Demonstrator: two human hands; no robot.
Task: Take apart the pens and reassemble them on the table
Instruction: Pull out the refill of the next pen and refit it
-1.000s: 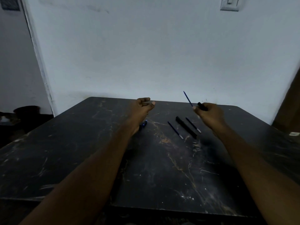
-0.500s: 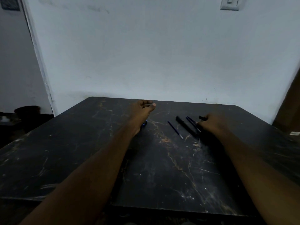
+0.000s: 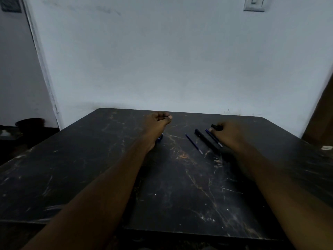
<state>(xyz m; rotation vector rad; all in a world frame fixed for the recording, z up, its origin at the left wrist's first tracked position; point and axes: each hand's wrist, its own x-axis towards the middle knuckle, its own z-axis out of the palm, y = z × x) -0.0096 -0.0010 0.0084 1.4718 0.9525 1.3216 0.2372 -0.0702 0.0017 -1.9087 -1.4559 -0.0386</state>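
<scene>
My right hand rests low on the dark table at the right and grips a short black pen piece that sticks out to the left of its fingers. Just left of it lie thin blue refills, a black pen barrel and another blue refill, all slanting the same way. My left hand lies farther left with its fingers curled against the thumb, pinching a small thin part I cannot identify. A small blue piece shows under that wrist.
The table's far edge runs along a pale wall. A brown panel stands at the right, with a small white thing by the table's right edge. Dark clutter sits on the floor at the left.
My right hand came down from the air to the table. The blue refill it held up now lies beside the barrel. The left hand barely moved.
</scene>
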